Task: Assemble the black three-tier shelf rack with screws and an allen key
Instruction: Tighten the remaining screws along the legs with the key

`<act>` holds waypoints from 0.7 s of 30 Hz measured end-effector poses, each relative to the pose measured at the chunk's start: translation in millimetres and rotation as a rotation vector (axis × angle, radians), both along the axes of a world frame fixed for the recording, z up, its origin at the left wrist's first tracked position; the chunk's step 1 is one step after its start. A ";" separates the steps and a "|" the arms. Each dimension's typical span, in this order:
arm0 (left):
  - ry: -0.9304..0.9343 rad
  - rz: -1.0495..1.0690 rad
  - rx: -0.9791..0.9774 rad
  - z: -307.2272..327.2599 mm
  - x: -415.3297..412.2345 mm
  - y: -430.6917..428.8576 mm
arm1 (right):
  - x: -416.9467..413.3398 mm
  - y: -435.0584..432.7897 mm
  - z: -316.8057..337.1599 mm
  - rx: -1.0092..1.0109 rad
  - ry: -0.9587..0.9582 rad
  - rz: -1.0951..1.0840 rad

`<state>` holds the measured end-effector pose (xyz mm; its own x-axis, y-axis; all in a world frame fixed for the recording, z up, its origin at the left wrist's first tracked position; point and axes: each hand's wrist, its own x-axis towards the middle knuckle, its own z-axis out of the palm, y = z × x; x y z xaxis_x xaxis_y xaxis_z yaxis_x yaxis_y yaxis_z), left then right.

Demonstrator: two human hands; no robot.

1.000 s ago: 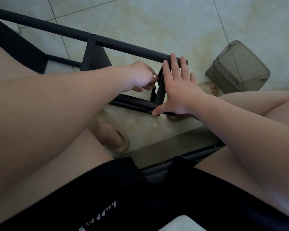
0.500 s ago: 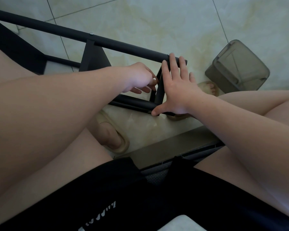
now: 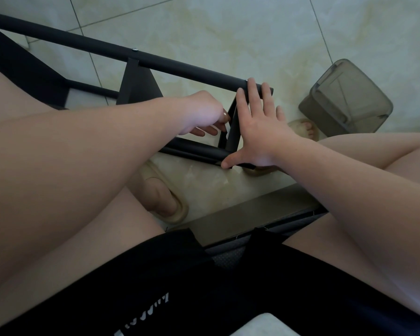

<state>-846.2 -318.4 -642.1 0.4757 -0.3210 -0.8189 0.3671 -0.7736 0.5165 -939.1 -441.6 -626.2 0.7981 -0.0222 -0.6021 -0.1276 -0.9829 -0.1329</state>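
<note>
Black rack (image 3: 180,66) on its side on the tiled floor (image 3: 228,27), close in front, between the knees.

Done, as far as visible:
- Upper tube (image 3: 95,43) and lower tube (image 3: 194,150) both in place, running roughly parallel.
- Middle panel (image 3: 137,88) already spanning the gap, with a screw head (image 3: 134,50) seated in the upper tube just above it.
- Another dark panel at far left, mostly cut off by the left leg.

In hand:
- End panel (image 3: 233,132) standing between the two tube ends, by the look of it the joint being worked.
- Right hand (image 3: 260,132) spread flat against its outer face. Fingers (image 3: 251,93) straight and wide, tips over the upper tube end, thumb down on the lower tube end. Bracing, not gripping.
- Left hand (image 3: 204,112) on the inner side, fingers (image 3: 212,130) curled toward the panel edge. Pinching a screw, the allen key, or nothing: cannot tell, tips partly hidden.

Judged well past halfway: three tiers apparently positioned. Probably left: fixing and tightening the end panel, then standing the rack up. State of the far-side joints unknown. Allen key and loose screws not visible anywhere.

Writing:
- White lettering (image 3: 141,309) on the black shorts (image 3: 228,287) at bottom edge, cut off and facing away, unreadable.
- No brand or label made out on the rack, the grey container (image 3: 347,100) at right, or the slipper (image 3: 165,204).
</note>
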 end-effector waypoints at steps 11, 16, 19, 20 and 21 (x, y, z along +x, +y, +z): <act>0.025 -0.012 -0.023 0.8 0.1 0.7 | 0.4 0.9 0.6 0.001 -0.002 -0.003; 0.046 -0.015 -0.019 0.0 -1.0 1.2 | -0.1 0.6 0.9 0.001 -0.006 -0.003; 0.087 0.043 -0.023 -1.2 -0.7 1.4 | -0.2 1.0 1.2 0.001 -0.007 -0.003; 0.103 0.052 -0.020 -1.5 -0.9 1.5 | -0.3 1.0 1.3 0.000 -0.007 -0.003; 0.113 0.054 -0.017 -1.8 -1.1 1.7 | -0.2 0.9 1.4 -0.001 -0.006 -0.002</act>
